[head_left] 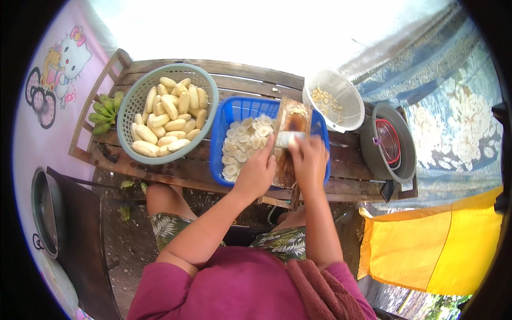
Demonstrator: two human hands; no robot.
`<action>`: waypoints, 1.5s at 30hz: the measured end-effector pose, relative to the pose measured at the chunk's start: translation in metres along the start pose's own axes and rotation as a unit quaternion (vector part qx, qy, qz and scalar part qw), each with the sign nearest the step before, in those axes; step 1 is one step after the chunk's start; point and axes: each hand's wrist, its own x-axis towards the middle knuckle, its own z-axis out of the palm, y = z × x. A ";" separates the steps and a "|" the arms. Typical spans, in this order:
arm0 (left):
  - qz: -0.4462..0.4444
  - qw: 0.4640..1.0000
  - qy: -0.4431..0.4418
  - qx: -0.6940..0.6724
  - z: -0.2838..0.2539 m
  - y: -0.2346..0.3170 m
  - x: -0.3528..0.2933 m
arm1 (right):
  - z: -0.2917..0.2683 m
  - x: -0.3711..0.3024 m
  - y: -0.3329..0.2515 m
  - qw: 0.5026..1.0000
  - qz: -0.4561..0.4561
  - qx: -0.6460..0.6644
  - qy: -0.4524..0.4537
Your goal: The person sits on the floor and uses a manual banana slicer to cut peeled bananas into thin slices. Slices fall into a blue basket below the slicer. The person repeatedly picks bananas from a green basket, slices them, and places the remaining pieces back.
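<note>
A wooden slicer board (288,169) with a pale plate across its middle lies over the blue basket (217,154). My left hand (258,172) is closed on the board's left edge, with the thumb pointing up along it. On top of the board, my right hand (310,162) is closed, slightly blurred, over a pale peeled banana (296,140) pressed near the plate; the fingers hide most of it. Round banana slices (242,141) lie in the basket beneath and left of the board. To the left, a grey-green colander (126,130) holds a heap of whole peeled bananas (169,106).
Everything stands on a slatted wooden bench (240,82). Green unpeeled bananas (106,113) lie at its left end. A white strainer (352,98) with small pale scraps and a grey basin (408,154) holding a red-rimmed strainer (388,141) stand right. Yellow cloth (437,245) hangs at lower right.
</note>
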 end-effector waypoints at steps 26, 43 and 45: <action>0.027 0.999 0.013 0.024 -0.002 0.000 0.003 | -0.027 -0.045 -0.019 0.998 0.041 0.025 -0.047; 0.035 0.999 0.021 0.014 -0.001 -0.001 0.000 | -0.025 -0.051 -0.011 0.997 0.044 0.041 -0.057; 0.004 1.000 0.004 0.017 0.000 -0.001 -0.001 | -0.013 -0.032 -0.002 0.998 0.037 0.032 -0.030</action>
